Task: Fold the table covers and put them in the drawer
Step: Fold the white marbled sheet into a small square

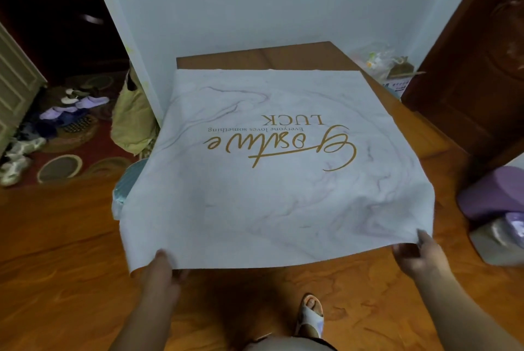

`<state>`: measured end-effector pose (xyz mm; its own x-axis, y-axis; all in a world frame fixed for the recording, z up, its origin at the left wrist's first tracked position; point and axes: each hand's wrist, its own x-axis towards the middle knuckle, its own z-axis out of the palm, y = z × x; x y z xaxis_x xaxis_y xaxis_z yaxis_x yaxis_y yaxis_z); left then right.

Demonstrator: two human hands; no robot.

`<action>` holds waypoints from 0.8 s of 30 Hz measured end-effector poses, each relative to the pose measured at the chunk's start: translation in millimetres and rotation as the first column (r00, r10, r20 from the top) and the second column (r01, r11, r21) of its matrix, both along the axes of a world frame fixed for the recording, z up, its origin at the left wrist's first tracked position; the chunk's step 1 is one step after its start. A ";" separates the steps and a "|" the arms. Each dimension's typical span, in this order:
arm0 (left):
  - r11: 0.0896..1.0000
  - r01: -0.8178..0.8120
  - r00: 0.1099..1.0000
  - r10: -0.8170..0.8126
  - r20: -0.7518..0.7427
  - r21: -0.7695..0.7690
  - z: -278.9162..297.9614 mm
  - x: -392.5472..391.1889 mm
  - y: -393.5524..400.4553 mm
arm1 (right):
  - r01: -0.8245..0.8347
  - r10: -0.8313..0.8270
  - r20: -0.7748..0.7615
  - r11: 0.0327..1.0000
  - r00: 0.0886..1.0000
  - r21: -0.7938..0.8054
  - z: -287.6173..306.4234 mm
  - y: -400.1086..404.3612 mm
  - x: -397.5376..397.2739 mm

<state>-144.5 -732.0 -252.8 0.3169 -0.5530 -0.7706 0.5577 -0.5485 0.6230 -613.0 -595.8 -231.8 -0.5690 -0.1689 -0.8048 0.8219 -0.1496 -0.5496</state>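
A white marbled table cover (269,189) with gold script and the word "LUCK" printed on it is stretched out flat in front of me, above the wooden floor. My left hand (160,274) pinches its near left corner. My right hand (419,258) grips its near right corner. The far edge of the cover lies toward the pale wall. No drawer shows in this view.
A pale wall (269,4) stands ahead, a dark wooden door (467,81) at the right. Purple and grey items (493,208) sit on the floor at right. Shoes (56,112) and a yellow-green bag (133,120) lie at left on a patterned rug. My sandalled foot (310,313) is below.
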 end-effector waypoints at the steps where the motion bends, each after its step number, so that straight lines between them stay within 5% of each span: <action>1: 1.000 -0.013 0.999 0.012 -0.038 -0.009 3.2 0.7 -0.9 | 0.013 -0.013 0.022 1.000 1.000 0.015 1.9 -0.4 -6.4; 6: 1.000 0.007 0.997 -0.009 -0.081 -0.021 10.0 6.2 -13.0 | 0.000 0.007 -0.036 0.982 0.999 0.189 4.0 2.6 -20.5; 19: 0.991 0.109 0.922 -0.129 0.365 0.073 6.0 20.2 97.3 | -0.006 0.024 -0.106 0.987 0.994 0.163 13.4 124.9 66.0; 24: 0.998 0.053 0.959 -0.039 0.282 -0.042 22.1 22.5 154.9 | -0.071 0.122 -0.301 0.982 0.946 0.175 43.3 182.1 74.1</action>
<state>-121.9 -577.2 -230.8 0.4901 -0.6066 -0.6259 0.3312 -0.5347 0.7775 -538.9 -413.7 -188.4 -0.7810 -0.1198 -0.6129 0.6139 0.0324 -0.7887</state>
